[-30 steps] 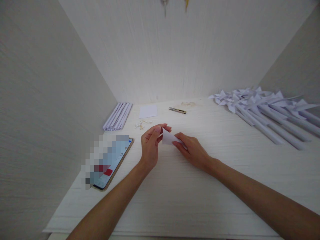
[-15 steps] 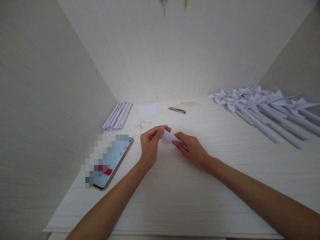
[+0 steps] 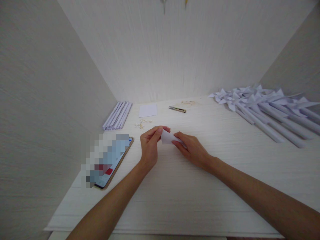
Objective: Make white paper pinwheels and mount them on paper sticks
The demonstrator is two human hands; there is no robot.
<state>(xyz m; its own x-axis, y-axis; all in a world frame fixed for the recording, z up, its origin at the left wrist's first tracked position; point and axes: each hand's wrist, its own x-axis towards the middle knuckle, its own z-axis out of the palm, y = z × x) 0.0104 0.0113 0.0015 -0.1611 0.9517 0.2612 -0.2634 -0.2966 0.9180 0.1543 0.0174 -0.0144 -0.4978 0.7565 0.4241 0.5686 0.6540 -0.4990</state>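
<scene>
A small piece of white paper [image 3: 167, 137] is held up between my two hands, over the middle of the white table. My left hand [image 3: 150, 143] pinches its upper left corner between thumb and fingers. On the other side, my right hand [image 3: 190, 146] grips the paper's right end, with the fingers closed round it and part of the sheet hidden in the palm. The paper looks bent or folded, though its exact shape is partly covered.
A phone [image 3: 116, 163] lies at the left. Rolled paper sticks [image 3: 117, 115], a stack of square paper [image 3: 148, 110], small whitish bits [image 3: 142, 123] and thread snips [image 3: 177, 109] sit farther back. Several paper pinwheels [image 3: 262, 106] are piled at the right by the wall.
Almost nothing differs. Both hands keep their hold on the paper, which has shifted very slightly to the left.
</scene>
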